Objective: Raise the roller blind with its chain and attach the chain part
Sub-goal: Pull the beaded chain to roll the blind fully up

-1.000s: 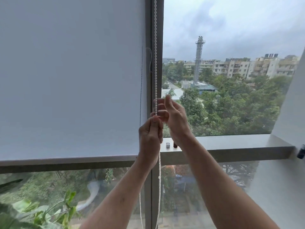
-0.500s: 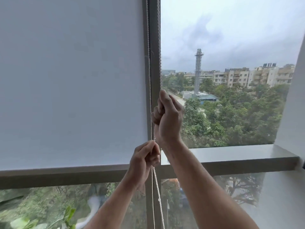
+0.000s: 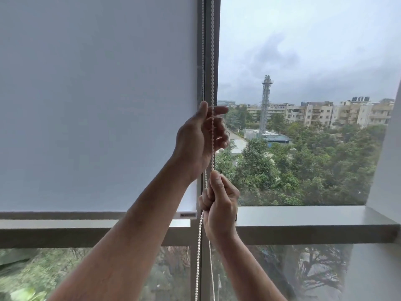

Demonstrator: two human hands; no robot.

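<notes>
A pale grey roller blind [image 3: 97, 105] covers the left window pane. Its bottom rail [image 3: 86, 215] hangs just above the horizontal frame bar. A white bead chain [image 3: 212, 61] runs in two strands down the dark mullion and on below my hands. My right hand [image 3: 220, 205] is clenched in a fist on the chain, low, at the height of the bottom rail. My left hand [image 3: 201, 140] is raised above it with fingers spread. One chain strand passes in front of its fingers, and the hand does not close on it.
A grey ledge [image 3: 314, 227] spans the right pane at waist height. A white wall [image 3: 390, 170] closes the right side. Green plant leaves [image 3: 21, 294] show at the bottom left. Trees, buildings and a tower lie beyond the glass.
My right hand has come down from the upper position with the chain in its grip. My left hand has let go of the chain low down and risen above the right hand, fingers now apart.
</notes>
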